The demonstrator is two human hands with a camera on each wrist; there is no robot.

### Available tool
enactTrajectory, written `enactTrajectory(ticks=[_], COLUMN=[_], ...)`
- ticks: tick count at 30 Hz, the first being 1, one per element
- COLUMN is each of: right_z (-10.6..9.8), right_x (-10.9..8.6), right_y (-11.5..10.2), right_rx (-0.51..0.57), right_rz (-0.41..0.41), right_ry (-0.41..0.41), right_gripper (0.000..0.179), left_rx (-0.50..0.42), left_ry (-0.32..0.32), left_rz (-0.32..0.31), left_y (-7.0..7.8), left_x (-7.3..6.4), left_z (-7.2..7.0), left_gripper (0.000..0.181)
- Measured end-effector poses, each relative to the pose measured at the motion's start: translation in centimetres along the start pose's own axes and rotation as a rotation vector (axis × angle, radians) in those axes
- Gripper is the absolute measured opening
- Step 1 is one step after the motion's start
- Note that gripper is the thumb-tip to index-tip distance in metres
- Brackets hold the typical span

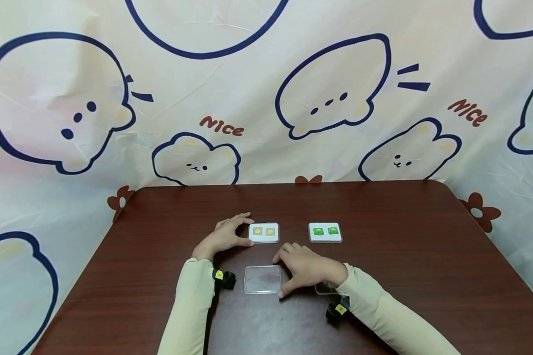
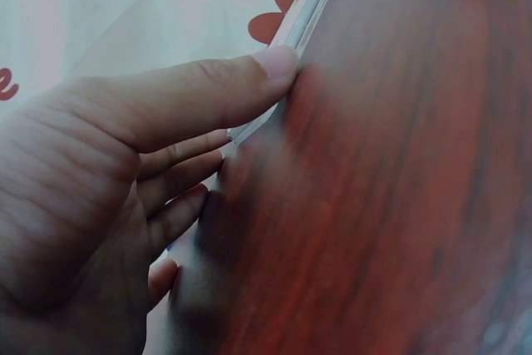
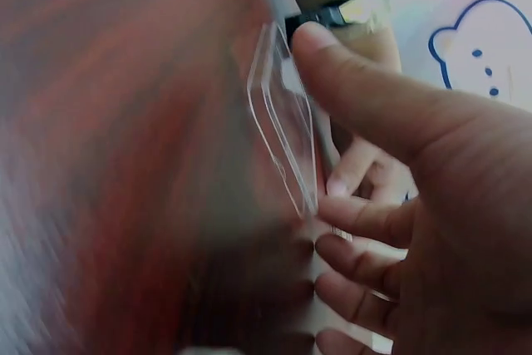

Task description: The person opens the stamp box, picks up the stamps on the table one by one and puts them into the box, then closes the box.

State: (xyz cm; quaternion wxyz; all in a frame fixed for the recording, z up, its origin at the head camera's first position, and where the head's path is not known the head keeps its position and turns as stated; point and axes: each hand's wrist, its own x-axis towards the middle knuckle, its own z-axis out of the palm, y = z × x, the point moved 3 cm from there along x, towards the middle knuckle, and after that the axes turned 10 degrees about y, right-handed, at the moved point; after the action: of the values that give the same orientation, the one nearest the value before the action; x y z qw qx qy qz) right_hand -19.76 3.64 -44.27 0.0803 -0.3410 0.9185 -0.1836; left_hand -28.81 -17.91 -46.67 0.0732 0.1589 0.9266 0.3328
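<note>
My left hand point(image 1: 224, 237) pinches the left end of a flat rectangular case point(image 1: 264, 231), white with two yellowish squares. In the left wrist view its thumb point(image 2: 278, 62) lies along the case's edge, and the index finger is mostly hidden. Nearer me, a clear plastic case point(image 1: 262, 280) lies flat on the table. My right hand point(image 1: 308, 266) spreads thumb and index finger around its right end, fingertips close by the corners. In the right wrist view the clear case point(image 3: 287, 122) appears edge-on between thumb and fingers.
A second white case point(image 1: 325, 238) with two green squares lies to the right at the back. Another clear case point(image 1: 324, 290) is partly covered by my right wrist. The dark wooden table point(image 1: 404, 236) ends at a cartoon-printed curtain point(image 1: 257, 88).
</note>
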Motion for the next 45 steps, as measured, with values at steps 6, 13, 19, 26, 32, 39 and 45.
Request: enactTrajectory(ticks=[6, 13, 19, 26, 32, 39, 45], right_z=[0.5, 0.8, 1.0, 0.8, -0.1, -0.8, -1.2], right_x=[-0.2, 0.1, 0.1, 0.1, 0.3, 0.7, 1.2], right_y=[-0.9, -1.1, -1.0, -0.5, 0.1, 1.0, 1.9], right_rx=[-0.097, -0.142, -0.179, -0.170, -0.069, 0.019, 0.027], right_rz=[0.020, 0.036, 0.011, -0.015, 0.004, 0.040, 0.088], right_ry=[0.040, 0.071, 0.079, 0.076, 0.069, 0.081, 0.110], right_gripper=[0.071, 0.059, 0.057, 0.057, 0.056, 0.054, 0.056], left_rx=[0.002, 0.003, -0.001, -0.006, -0.009, 0.000, 0.001], left_ry=[-0.005, -0.007, -0.008, -0.007, -0.010, -0.003, 0.003], left_rz=[-0.002, -0.008, -0.004, 0.002, 0.003, 0.004, 0.004], left_y=[-0.1, -0.1, -0.1, -0.2, -0.2, -0.2, -0.2], left_x=[-0.1, -0.2, -0.2, -0.2, -0.2, -0.1, 0.0], left_z=[0.0, -0.2, -0.1, -0.1, -0.1, -0.1, 0.0], left_gripper=[0.066, 0.066, 0.067, 0.067, 0.066, 0.066, 0.066])
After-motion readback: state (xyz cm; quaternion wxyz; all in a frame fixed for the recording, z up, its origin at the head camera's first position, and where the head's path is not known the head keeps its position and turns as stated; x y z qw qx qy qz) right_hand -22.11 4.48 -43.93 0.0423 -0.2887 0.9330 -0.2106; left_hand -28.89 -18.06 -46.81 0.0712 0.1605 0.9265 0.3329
